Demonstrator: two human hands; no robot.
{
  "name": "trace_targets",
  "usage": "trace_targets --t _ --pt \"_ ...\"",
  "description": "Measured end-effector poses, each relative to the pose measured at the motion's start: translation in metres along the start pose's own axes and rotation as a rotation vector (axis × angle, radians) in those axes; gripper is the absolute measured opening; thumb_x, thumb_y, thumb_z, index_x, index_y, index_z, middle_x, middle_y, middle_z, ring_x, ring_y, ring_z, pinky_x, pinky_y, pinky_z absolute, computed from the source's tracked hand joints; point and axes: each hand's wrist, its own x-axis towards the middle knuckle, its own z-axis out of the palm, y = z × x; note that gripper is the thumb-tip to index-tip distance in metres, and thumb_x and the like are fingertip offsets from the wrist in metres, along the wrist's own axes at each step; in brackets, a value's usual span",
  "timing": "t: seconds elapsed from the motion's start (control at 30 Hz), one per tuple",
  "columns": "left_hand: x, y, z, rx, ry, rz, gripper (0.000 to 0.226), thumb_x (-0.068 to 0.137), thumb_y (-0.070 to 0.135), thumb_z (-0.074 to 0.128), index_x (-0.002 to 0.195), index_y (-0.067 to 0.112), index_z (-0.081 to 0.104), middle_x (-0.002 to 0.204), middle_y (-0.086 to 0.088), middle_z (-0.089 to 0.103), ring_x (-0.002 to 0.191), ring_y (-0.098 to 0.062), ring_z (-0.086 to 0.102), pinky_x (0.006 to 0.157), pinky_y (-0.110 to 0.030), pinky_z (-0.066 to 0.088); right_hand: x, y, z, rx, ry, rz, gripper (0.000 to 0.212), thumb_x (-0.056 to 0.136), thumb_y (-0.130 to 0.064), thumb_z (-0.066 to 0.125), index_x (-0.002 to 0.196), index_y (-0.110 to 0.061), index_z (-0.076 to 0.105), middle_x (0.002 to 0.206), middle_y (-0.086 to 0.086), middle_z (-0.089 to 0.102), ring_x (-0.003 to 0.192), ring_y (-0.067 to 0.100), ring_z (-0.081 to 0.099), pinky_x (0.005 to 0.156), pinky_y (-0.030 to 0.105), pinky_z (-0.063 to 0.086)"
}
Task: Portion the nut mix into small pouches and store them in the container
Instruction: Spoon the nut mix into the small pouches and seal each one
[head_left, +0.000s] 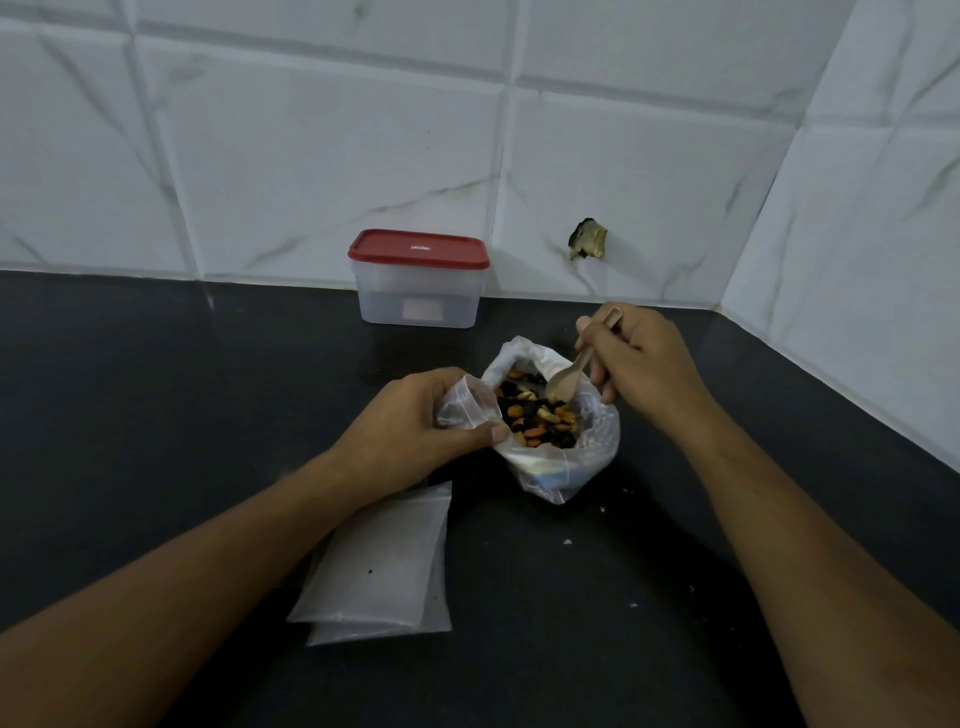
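The left grip (415, 415) pinches a small clear pouch (462, 402), with the thumb under its mouth and the fingers curled over the top. Just right of this grip, touching the pouch, stands the open bag (566, 467) of nut mix (535, 418). The right grip (641, 358) is clenched round the handle of a spoon (563, 384), whose bowl dips into the mix below and left of that grip. Well beyond the left grip sits the container (415, 301), red lid (418, 249) on. On the near side of the left grip, spare pouches (384, 566) lie flat on the desk (156, 389).
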Motion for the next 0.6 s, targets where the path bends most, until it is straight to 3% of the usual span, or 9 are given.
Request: trace_targets --t 0.3,0.6 --pt "0.0 0.002 0.001 0.007 0.014 -0.004 0.03 0.086 0.038 0.078 0.113 0.028 0.069 0.102 0.01 0.074 0.09 -0.001 0.07 0.079 -0.02 0.057 0.001 0.009 0.013 0.346 0.04 0.35 0.029 0.104 -0.024 0.058 0.086 -0.005 0.07 0.061 0.01 0.068 0.038 0.016 0.048 0.047 0.027 0.045" --pt "0.0 0.002 -0.001 0.004 -0.007 -0.005 0.03 0.086 0.039 0.076 0.112 0.029 0.067 0.103 0.01 0.074 0.092 0.0 0.07 0.08 -0.018 0.057 0.002 0.005 0.013 0.491 0.131 0.537 0.024 0.103 -0.022 0.058 0.096 -0.002 0.07 0.057 0.003 0.065 0.038 0.012 0.044 0.043 0.025 0.046"
